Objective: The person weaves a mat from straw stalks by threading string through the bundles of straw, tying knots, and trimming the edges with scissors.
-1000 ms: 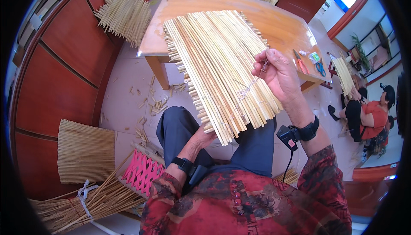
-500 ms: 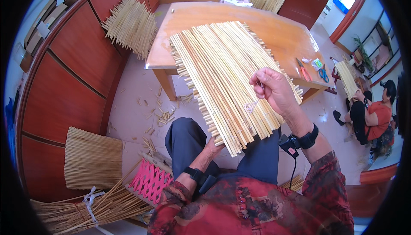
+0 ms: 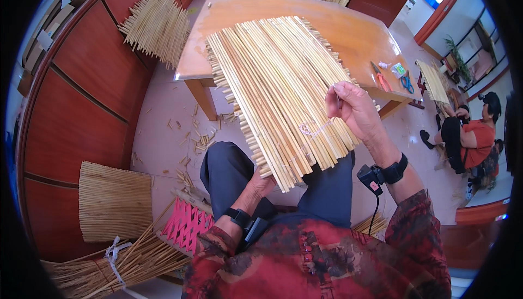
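Observation:
A mat of pale straw-coloured sticks [image 3: 278, 92], laid side by side, slants from my lap up to the table edge. My left hand [image 3: 261, 183] grips its near edge from beneath, with most fingers hidden under the sticks. Above the mat's right part, my right hand [image 3: 357, 108] is closed in a pinch on a thin white thread [image 3: 322, 127]. The thread runs left and down to a loose, looped tangle resting on the sticks. Stick ends stand out unevenly along the mat's left and far right sides.
On the wooden table [image 3: 239, 10] lie red-handled pliers [image 3: 381, 78] and blue scissors [image 3: 407, 84]. Stick mats [image 3: 158, 29] lean on red cabinets. Cut stick pieces [image 3: 201, 140] litter the floor. A tied stick bundle [image 3: 114, 266] lies lower left; another person [image 3: 479, 135] sits at right.
My right hand has shifted slightly right and down relative to the mat, and the thread stretches out longer from the tangle. My left hand keeps its hold. The whole view has shifted a little.

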A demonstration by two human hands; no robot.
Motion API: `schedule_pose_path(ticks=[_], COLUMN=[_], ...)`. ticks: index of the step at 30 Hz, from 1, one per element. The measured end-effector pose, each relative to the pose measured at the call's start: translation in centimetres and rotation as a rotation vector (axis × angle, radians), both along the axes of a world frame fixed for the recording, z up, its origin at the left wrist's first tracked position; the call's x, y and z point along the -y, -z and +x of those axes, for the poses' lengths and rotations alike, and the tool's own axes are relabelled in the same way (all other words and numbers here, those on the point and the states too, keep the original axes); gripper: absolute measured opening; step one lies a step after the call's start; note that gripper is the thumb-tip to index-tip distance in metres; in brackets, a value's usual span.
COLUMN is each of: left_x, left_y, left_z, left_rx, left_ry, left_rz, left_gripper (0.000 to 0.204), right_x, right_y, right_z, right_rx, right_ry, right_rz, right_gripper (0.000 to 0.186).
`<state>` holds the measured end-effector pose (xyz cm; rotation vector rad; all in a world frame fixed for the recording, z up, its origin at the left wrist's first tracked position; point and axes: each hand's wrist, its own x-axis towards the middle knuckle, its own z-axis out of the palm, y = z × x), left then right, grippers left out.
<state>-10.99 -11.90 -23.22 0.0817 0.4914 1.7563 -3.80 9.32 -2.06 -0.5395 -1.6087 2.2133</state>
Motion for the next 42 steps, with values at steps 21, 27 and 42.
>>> schedule_pose_path(ticks=[21, 27, 42], left_x=[3.5, 4.1, 6.5], left_y=[-3.4, -1.9, -0.8], left_z=[0.0, -0.2, -0.6], left_rx=[-0.022, -0.037, -0.38], left_ry=[-0.203, -0.095, 0.236], left_rz=[-0.069, 0.027, -0.194], left_gripper=[0.037, 0.025, 0.023], right_x=[0.7, -1.1, -0.9], right_y=[-0.5, 0.7, -1.1], right_z=[-1.5, 0.6, -1.5], right_rx=[0.028, 0.08, 0.139], right_ry=[-0.03, 0.029, -0.035], right_rz=[0.04, 0.044, 0.138], right_gripper=[0.02, 0.017, 0.016])
